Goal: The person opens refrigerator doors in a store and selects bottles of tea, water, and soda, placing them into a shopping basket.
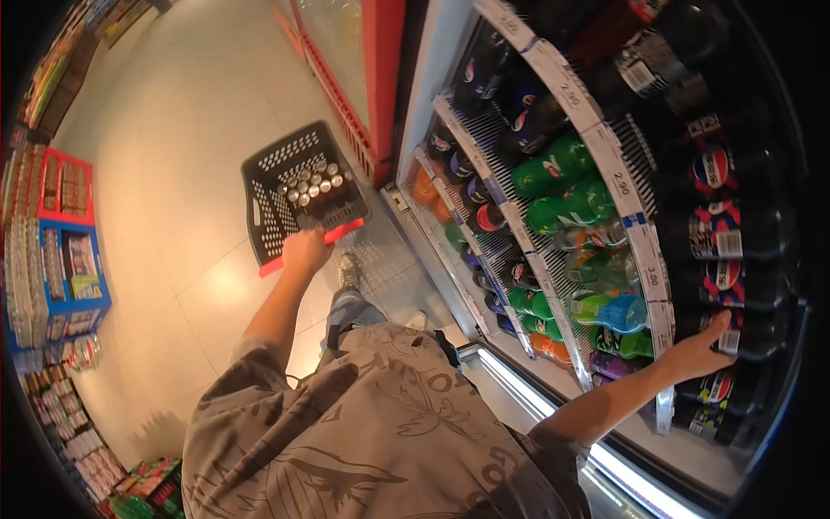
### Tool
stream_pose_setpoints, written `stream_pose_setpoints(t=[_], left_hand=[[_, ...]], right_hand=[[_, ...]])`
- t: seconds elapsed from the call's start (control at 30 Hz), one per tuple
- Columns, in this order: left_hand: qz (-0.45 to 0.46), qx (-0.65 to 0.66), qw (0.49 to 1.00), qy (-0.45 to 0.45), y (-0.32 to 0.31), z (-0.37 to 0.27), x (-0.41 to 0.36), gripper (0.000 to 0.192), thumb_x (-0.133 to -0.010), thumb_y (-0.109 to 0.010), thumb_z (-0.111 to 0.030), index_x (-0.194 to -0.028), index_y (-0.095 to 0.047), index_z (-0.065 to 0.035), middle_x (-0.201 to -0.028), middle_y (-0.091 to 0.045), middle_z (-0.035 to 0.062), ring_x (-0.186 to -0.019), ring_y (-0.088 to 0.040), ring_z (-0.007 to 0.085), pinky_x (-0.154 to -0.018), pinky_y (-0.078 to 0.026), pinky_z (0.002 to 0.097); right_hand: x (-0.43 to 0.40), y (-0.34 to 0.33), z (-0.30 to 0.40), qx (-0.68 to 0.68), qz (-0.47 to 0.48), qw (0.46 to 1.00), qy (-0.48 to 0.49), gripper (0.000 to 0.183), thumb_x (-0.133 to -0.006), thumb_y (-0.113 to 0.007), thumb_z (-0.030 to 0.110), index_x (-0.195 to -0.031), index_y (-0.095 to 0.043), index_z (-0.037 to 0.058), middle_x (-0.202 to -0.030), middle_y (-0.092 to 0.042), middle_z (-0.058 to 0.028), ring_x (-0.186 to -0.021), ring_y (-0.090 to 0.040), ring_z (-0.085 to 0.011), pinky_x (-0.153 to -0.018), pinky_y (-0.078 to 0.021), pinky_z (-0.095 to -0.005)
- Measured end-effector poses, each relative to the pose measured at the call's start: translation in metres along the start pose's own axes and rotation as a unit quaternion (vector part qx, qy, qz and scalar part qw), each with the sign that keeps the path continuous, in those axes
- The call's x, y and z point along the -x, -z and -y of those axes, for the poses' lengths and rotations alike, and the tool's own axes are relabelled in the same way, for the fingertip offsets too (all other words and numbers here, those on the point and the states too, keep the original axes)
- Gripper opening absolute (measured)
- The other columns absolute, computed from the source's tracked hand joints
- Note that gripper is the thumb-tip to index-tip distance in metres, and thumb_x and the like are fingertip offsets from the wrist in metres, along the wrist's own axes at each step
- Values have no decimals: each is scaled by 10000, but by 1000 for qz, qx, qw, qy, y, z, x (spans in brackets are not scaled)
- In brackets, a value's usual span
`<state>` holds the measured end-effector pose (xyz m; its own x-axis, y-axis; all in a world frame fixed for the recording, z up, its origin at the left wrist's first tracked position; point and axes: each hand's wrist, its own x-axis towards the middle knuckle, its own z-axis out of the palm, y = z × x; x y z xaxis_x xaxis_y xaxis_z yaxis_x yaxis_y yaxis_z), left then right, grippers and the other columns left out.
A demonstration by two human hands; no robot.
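Observation:
My left hand (307, 250) grips the red handle (345, 230) of a black plastic shopping basket (259, 214). Inside the basket stand several drink cans (312, 183) with silvery tops. On the other side, my right hand (703, 347) reaches onto a fridge shelf, its fingers at the label of a dark Pepsi bottle (758, 331); whether they close round it cannot be told. Other dark Pepsi bottles (720, 282) line the same shelf. Green soda bottles (561, 165) lie in view on the shelf below.
The shelf's price rail (622, 181) runs beside my right forearm. A red door or frame (384, 78) stands beyond the fridge edge. Across the pale tiled floor (188, 162) are a blue display stand (78, 276) and stacked goods. A lit strip (519, 383) edges the fridge near my body.

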<state>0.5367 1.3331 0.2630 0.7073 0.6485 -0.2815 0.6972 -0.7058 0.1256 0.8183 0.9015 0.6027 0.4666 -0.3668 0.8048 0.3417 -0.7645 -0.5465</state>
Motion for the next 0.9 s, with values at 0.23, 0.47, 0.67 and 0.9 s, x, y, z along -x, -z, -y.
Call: stream_pose_setpoints(t=[0.23, 0.47, 0.67, 0.9], left_hand=[[-19, 9, 999, 25, 5, 30, -37, 265, -805, -684, -367, -851, -700, -106, -753, -703, 139, -707, -702, 325, -639, -560, 443], [-74, 35, 997, -4, 16, 67, -110, 265, -804, -685, -374, -840, -703, -111, -772, -703, 145, -729, -697, 337, -659, -553, 448], [-53, 26, 998, -7, 32, 120, -178, 341, -863, -631, -411, -918, -659, -75, -842, -702, 182, -818, -688, 380, -706, -533, 499], [-68, 32, 994, -80, 45, 175, -244, 352, -879, -630, -367, -1047, -615, -59, -854, -694, 216, -828, -682, 415, -698, -533, 513]], right_hand=[[14, -12, 18, 33, 5, 999, -33, 694, -858, -741, 412, -1249, -495, -107, -1235, -602, -226, -1088, -616, -295, -925, -503, -360], [-5, 2, -10, -11, -67, 997, 38, 685, -881, -713, 386, -1292, -466, -103, -1206, -591, -257, -1076, -617, -324, -900, -530, -388], [62, 17, 4, -60, -143, 988, 14, 528, -959, -596, 198, -1359, -397, -83, -1238, -578, -219, -1155, -569, -294, -988, -473, -359], [281, 103, 57, 27, 44, 985, -162, 478, -979, -530, 82, -1404, -348, -41, -1309, -502, -145, -1187, -487, -191, -974, -420, -310]])
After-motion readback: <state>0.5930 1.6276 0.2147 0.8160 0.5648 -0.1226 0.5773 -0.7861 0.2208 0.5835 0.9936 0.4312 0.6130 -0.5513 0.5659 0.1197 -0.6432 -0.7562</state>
